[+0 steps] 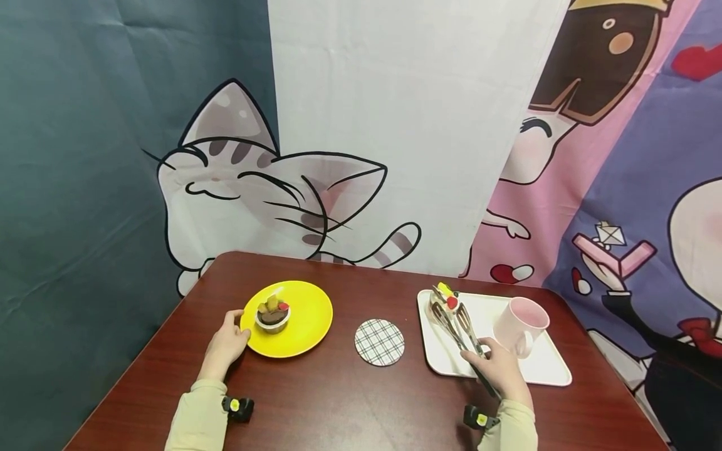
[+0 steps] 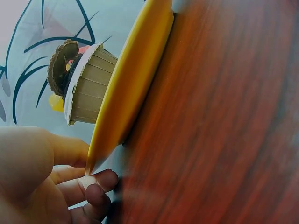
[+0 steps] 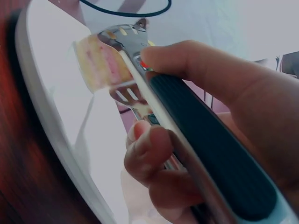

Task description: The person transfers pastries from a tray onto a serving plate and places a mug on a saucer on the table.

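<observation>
On the left, my left hand [image 1: 224, 343] pinches the rim of a yellow plate [image 1: 310, 321], thumb on top and fingers curled beneath. A cupcake [image 1: 273, 318] in a pleated paper cup sits on that plate, topped with chocolate, yellow pieces and a bit of red. My right hand [image 1: 504, 369] grips metal tongs [image 3: 210, 149] with dark handle grips, thumb on one arm and fingers round the other. The slotted heads of the tongs are spread apart beside a layered piece of cake [image 3: 100, 63], overlapping it in the head view. That cake stands on a white tray [image 1: 445, 362].
A pink mug [image 1: 519, 319] stands on the right part of the tray, close to my right hand. Between plate and tray lies a round checked coaster [image 1: 380, 342] on the brown table [image 1: 350, 401]. Printed curtains [image 1: 395, 125] hang behind the table's far edge.
</observation>
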A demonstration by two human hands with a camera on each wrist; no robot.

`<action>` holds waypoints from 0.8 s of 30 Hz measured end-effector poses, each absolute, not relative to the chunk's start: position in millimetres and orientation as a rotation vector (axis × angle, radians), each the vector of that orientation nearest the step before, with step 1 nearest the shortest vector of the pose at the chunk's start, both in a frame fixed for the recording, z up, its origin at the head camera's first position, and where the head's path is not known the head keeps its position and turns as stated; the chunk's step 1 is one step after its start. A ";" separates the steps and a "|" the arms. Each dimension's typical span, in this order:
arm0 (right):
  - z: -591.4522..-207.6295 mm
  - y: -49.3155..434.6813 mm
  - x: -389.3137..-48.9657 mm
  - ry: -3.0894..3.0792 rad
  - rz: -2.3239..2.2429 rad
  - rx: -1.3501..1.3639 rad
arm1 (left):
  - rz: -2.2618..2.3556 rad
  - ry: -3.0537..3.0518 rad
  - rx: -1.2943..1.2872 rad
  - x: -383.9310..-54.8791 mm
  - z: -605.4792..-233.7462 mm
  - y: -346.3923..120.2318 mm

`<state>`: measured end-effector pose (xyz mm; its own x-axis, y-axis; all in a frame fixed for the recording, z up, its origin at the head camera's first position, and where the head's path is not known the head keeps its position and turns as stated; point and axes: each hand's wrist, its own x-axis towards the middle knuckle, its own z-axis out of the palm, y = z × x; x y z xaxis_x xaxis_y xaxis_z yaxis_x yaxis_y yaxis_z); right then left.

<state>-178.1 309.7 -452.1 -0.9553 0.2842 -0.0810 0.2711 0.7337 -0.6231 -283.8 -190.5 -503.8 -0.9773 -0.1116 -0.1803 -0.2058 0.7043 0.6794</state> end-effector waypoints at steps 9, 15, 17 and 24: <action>-458.5 302.8 -188.1 -2.868 0.845 -0.468 | 1.126 2.795 -0.266 -283.8 -502.7 -190.2; -460.0 298.1 -190.7 -2.865 0.834 -0.489 | 1.128 2.793 -0.268 -284.4 -502.1 -189.8; -459.6 296.8 -191.6 -2.864 0.843 -0.489 | 1.129 2.796 -0.265 -284.9 -501.9 -189.9; -459.9 295.5 -198.3 -2.894 0.872 -0.504 | 1.128 2.797 -0.263 -285.3 -502.4 -189.5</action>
<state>-198.3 295.5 -459.9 -0.9431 0.3319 -0.0205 0.2880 0.7845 -0.5492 -285.3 -189.5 -502.4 -0.9784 -0.1176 -0.1702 -0.2028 0.7083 0.6762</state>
